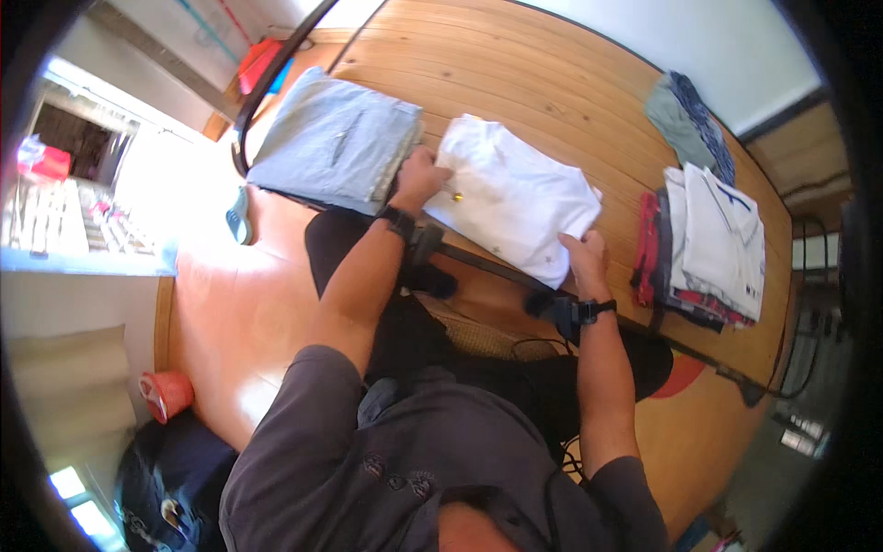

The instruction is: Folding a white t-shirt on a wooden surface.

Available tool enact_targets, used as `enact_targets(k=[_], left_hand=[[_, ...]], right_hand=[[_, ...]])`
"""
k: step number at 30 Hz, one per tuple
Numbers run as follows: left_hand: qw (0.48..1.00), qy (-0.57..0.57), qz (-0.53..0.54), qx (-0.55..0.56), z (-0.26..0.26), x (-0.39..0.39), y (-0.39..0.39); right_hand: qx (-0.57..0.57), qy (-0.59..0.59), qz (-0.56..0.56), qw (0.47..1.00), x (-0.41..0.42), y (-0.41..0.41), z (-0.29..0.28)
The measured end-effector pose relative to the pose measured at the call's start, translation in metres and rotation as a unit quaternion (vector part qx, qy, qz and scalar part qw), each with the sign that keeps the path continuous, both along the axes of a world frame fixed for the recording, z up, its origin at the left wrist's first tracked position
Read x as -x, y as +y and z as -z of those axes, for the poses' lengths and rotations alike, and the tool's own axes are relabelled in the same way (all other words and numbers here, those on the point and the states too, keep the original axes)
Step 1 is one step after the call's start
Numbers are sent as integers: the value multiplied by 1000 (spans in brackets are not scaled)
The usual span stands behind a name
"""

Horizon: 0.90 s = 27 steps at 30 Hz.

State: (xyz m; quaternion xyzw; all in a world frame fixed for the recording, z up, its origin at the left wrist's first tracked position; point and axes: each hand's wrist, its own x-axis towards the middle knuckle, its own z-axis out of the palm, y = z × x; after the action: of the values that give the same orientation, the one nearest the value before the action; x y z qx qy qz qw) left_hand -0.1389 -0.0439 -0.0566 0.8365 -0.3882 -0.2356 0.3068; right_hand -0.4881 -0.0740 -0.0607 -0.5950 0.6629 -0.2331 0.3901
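A white garment [514, 190] with small star marks lies partly folded on the wooden slatted table, near its front edge. My left hand [421, 178] grips its left edge, fingers curled at the cloth. At the lower right corner, my right hand [588, 261] pinches the hem between thumb and fingers. A small gold-coloured spot shows on the cloth beside my left hand. Folded light-blue denim [338, 141] lies just left of the garment, close to my left hand. Each wrist wears a black strap with a dark device on it.
A stack of folded clothes [721, 241], white on top, stands at the table's right. Behind it lie rolled green and dark-blue cloths [679, 121]. A curved black metal rail [259, 93] bounds the table's left. On the floor are a teal shoe [239, 219] and a red bin [165, 395].
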Motion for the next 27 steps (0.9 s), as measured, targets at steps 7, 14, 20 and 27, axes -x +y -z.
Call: enact_targets(k=[7,14,20,27], left_hand=[[995,76,42,-47,-5,3,-10],[946,316,79,-3,2,-10,-3],[885,428,135,121,-16,3,6],[887,363,238,156,-102,-40,10]], right_hand=[[-5,20,6,1000,-4,-10,4],[-214,-399,73,889,-10,-15,-12],[-225,-442,37,868,5,-19,-12],[-121,-470,-53,873,-44,-9,-109]])
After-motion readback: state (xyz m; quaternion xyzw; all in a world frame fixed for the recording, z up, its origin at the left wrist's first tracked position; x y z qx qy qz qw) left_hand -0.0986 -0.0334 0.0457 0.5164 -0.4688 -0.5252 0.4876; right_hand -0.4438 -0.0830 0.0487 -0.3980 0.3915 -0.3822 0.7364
